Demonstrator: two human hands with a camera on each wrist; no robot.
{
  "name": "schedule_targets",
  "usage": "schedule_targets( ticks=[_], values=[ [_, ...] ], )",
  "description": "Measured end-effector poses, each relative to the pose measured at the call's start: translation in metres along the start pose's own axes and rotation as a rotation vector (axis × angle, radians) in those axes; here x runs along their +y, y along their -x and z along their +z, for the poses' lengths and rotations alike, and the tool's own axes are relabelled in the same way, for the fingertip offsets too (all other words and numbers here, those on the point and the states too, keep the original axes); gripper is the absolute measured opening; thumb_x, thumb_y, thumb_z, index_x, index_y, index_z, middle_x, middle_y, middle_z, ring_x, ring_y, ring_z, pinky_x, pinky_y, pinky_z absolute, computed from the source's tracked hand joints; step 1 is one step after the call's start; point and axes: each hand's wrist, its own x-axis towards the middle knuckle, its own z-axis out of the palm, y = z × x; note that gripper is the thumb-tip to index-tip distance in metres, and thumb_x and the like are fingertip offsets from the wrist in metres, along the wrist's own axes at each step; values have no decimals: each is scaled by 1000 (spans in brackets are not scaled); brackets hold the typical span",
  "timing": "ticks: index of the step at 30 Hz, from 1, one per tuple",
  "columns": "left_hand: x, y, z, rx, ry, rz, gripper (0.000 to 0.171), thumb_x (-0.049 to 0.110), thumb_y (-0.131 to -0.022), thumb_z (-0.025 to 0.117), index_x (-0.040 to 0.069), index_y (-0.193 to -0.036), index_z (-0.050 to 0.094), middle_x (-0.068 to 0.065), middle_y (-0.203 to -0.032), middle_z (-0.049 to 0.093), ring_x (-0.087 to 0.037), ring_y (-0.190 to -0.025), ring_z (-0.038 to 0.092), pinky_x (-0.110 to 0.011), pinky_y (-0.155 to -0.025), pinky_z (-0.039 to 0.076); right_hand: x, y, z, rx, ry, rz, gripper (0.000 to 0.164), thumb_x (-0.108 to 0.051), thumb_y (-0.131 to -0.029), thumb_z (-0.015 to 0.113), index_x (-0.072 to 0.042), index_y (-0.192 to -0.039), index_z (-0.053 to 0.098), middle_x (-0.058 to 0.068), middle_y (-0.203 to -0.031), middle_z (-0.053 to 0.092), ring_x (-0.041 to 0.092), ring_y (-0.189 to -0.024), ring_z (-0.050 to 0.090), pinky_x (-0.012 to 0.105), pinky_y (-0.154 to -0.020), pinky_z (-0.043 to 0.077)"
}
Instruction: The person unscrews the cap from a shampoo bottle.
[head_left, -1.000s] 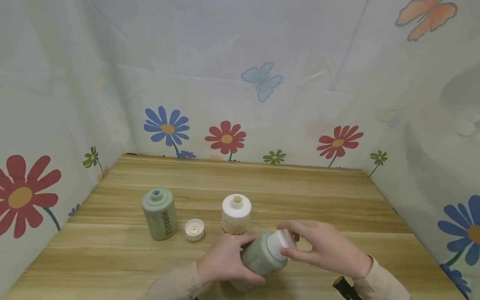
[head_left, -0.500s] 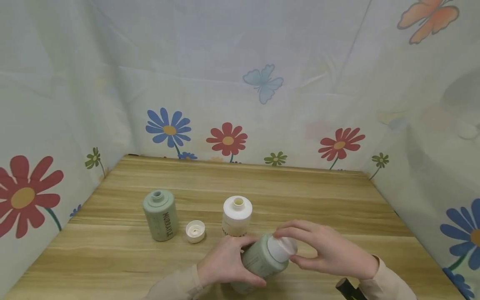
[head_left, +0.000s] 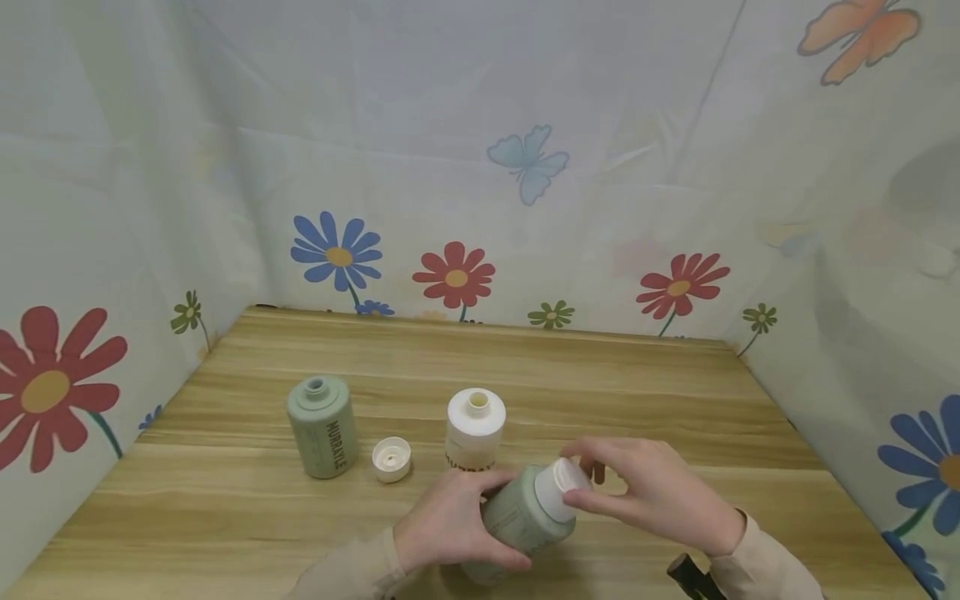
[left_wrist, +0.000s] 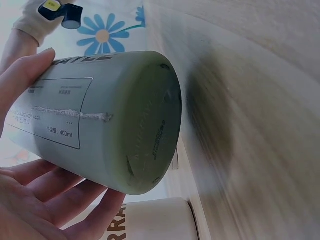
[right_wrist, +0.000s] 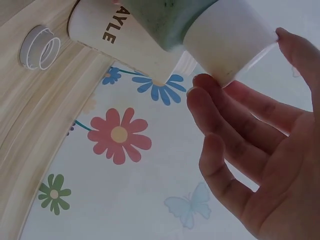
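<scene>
My left hand (head_left: 459,518) grips a green bottle (head_left: 525,515) round its body, tilted with its capped end up to the right. In the left wrist view the bottle (left_wrist: 95,120) shows its printed label and its base, raised off the table. At the bottle's upper end sits a white cap (head_left: 558,490), which the thumb and fingers of my right hand (head_left: 652,493) pinch at its sides. The right wrist view shows the cap (right_wrist: 230,40) on the bottle, with the thumb at one edge and fingertips at the other.
Just behind the left hand stands an uncapped white bottle (head_left: 476,427). To the left a white cap (head_left: 391,459) lies hollow side up, beside an uncapped green bottle (head_left: 324,429). A flowered curtain (head_left: 405,150) encloses the wooden table (head_left: 600,375).
My right fingers have shifted round the white cap, leaving and returning to a similar grip. The left hand and its bottle have stayed in place.
</scene>
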Motion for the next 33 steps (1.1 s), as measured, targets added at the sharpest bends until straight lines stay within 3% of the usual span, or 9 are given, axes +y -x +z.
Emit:
schedule_targets(
  ticks=[7,11,15,19,24,28,33],
  values=[
    [0,0,-2,-7,-37,1,64,46,-63,87,22,-118,64,12,-101,70,5,-86,61,-16,-75,50,0,2,-2,-23,29,-96,36,-34,-88,70,-24,-122,60,-18,-107,63,-4,-88,57,20,-73,52],
    [0,-1,-2,-2,-66,8,64,48,-62,87,22,-116,65,14,-99,69,6,-85,59,-16,-74,49,2,5,-5,-40,13,-147,43,-27,-88,71,-26,-129,56,-14,-120,62,1,-99,61,23,-78,55],
    [1,-1,-2,0,-75,17,63,48,-63,87,21,-115,65,14,-99,69,7,-84,59,-15,-74,49,3,9,-6,-63,-25,-129,48,-32,-90,68,-29,-134,51,-12,-127,60,4,-105,62,24,-80,55],
    [3,-1,-2,6,-74,18,63,47,-62,87,22,-116,65,14,-99,69,7,-84,59,-15,-74,49,2,9,-8,-54,-31,-21,50,-42,-90,65,-29,-136,50,-15,-119,63,0,-98,60,22,-74,52],
    [5,0,-4,3,-74,14,65,48,-62,87,22,-118,65,14,-100,69,7,-84,59,-16,-74,49,-2,7,-7,-43,-5,61,42,-47,-89,64,-30,-127,57,-24,-89,61,-6,-79,54,17,-62,45],
    [7,0,-5,8,-87,25,64,48,-62,87,23,-117,65,14,-100,69,7,-84,58,-15,-74,49,-6,7,-4,-24,15,48,36,-46,-88,65,-28,-119,61,-25,-82,58,-7,-74,51,15,-58,42],
    [9,1,-6,26,-99,31,64,46,-61,88,21,-115,66,14,-97,69,7,-82,57,-15,-74,49,-7,7,-4,11,58,-29,36,-41,-88,69,-28,-121,61,-23,-94,62,-6,-79,53,15,-63,46]
  ],
)
